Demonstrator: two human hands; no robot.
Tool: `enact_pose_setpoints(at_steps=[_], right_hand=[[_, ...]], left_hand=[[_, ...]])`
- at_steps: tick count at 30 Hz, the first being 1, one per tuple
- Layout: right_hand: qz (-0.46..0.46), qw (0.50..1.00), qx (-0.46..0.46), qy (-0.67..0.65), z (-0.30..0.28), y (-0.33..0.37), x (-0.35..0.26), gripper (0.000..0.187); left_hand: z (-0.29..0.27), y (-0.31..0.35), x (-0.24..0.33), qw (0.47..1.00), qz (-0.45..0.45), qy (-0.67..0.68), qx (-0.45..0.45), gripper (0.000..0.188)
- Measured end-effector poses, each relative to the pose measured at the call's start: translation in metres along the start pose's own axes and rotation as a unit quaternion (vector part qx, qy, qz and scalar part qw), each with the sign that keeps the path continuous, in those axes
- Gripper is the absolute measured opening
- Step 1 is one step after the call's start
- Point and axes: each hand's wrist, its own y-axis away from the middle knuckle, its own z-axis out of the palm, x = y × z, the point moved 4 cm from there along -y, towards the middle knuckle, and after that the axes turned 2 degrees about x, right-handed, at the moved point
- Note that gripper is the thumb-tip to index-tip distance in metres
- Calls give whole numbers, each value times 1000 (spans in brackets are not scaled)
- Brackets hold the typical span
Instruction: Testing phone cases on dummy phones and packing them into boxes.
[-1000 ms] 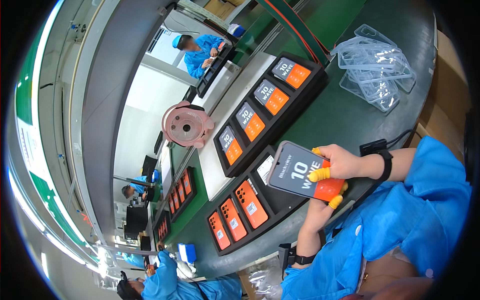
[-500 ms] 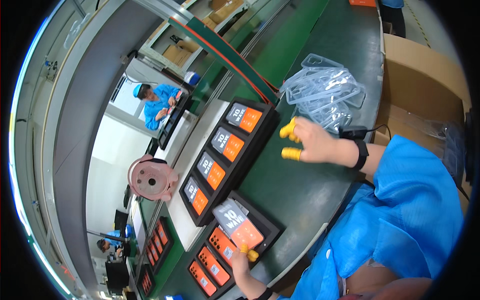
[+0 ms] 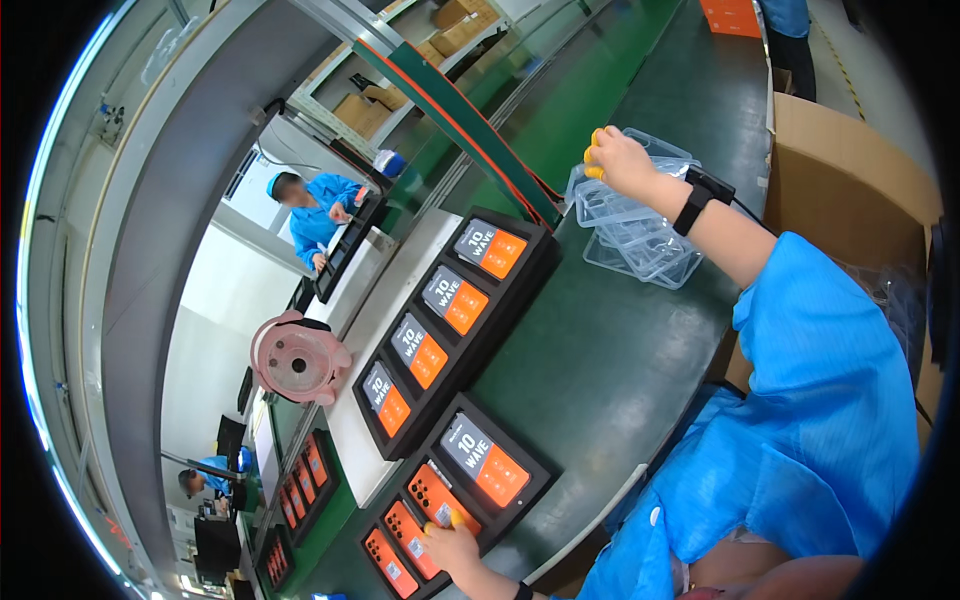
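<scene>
From the head view I see two black trays on the green surface [image 3: 600,390]. The near tray [image 3: 543,476] carries four phones: three orange phones [image 3: 432,489] with their backs up, and at its right end one face-up phone [image 3: 485,460], seated in its compartment. The far tray [image 3: 520,284] has four more phones [image 3: 419,349], one in each compartment, faces up. My left hand [image 3: 452,548] has bent fingers at the lower end of the third orange phone; I cannot tell whether they grip. My right hand [image 3: 620,163] is half-curled over the pile of clear cases [image 3: 650,265]; whether it holds one, I cannot tell. Beside the surface, the cardboard box [image 3: 850,150] contains some clear plastic [image 3: 893,290].
</scene>
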Motion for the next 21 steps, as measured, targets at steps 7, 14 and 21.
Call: enact_pose_setpoints(at_steps=[7, 14, 21], right_hand=[[-264, 927, 131, -232, -93, -10, -82, 14], [-569, 764, -4, -305, -90, 82, -198, 8], [-617, 723, -168, -263, -18, 165, -236, 11]], left_hand=[[13, 10, 3, 997, 2, -74, -35, 51], [2, -1, 0, 974, -109, 161, -112, 46], [25, -13, -20, 961, -143, 220, -81, 49]])
